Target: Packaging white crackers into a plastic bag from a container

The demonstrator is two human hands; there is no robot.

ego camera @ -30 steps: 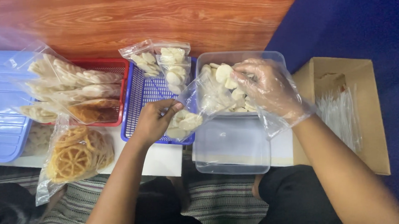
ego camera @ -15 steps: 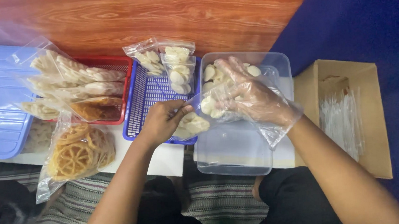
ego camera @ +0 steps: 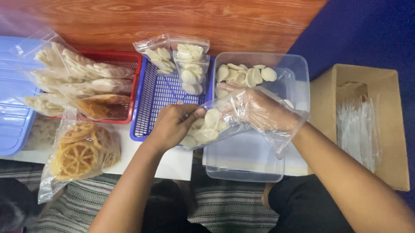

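Observation:
My bare left hand pinches the mouth of a small clear plastic bag partly filled with pale round crackers. My right hand, in a loose clear plastic glove, reaches into the bag's mouth with its fingers; what it holds is hidden by the film. Behind it stands a clear plastic tub with more pale round crackers along its far side. The bag hangs over the front right corner of a blue mesh basket.
Two filled cracker bags lie in the blue basket. A red basket holds bags of long snacks, a bag of orange wheel-shaped snacks lies in front. A blue lid at left, a cardboard box with clear bags at right.
My right hand has left the tub with crackers and moved down and left into the bag's mouth. The bag now holds more crackers. The left hand stays on the bag.

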